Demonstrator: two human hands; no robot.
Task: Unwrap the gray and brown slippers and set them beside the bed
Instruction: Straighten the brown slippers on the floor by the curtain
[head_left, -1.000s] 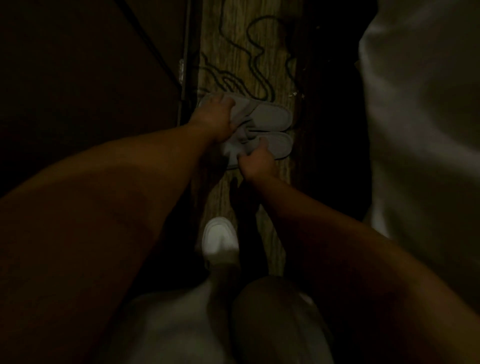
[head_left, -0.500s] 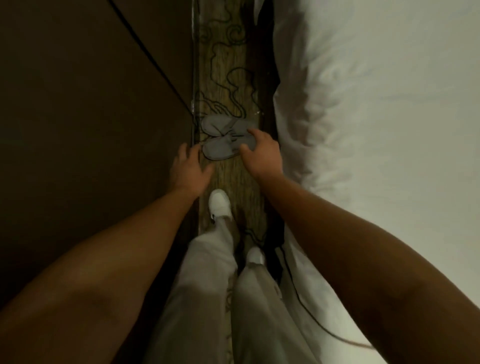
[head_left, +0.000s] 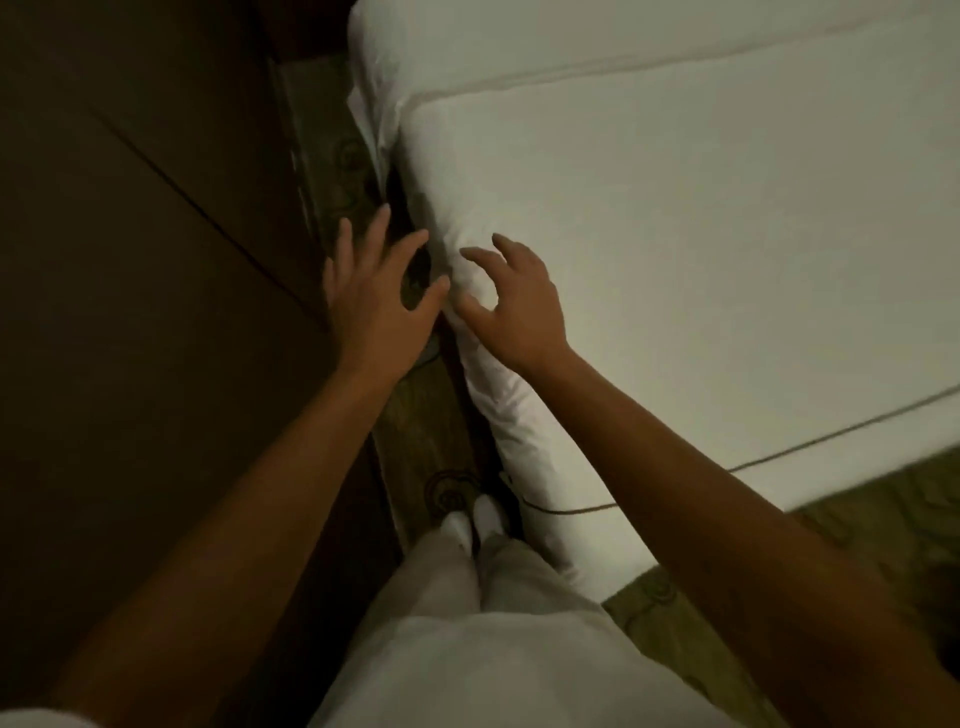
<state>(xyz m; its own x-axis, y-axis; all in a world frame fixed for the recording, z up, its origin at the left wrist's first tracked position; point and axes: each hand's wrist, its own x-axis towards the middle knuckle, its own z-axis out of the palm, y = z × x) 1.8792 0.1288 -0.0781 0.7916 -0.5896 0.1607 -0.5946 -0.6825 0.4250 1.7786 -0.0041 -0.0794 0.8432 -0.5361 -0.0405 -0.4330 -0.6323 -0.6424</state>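
Observation:
Both of my hands hang in the air over the narrow strip of patterned carpet between the wall and the bed. My left hand has its fingers spread and holds nothing. My right hand hovers over the bed's white edge with loosely bent fingers, also holding nothing. The gray slippers lie almost wholly hidden beneath my left hand; only a dim gray sliver shows between the two hands.
A dark wooden wall panel fills the left side. My legs in light trousers and white shoes stand on the carpet. A thin dark cord runs along the bed's lower edge.
My hands have let go of the slippers and lifted away from them. The view has risen and swung toward the bed, so the slippers have dropped out of sight under my left hand.

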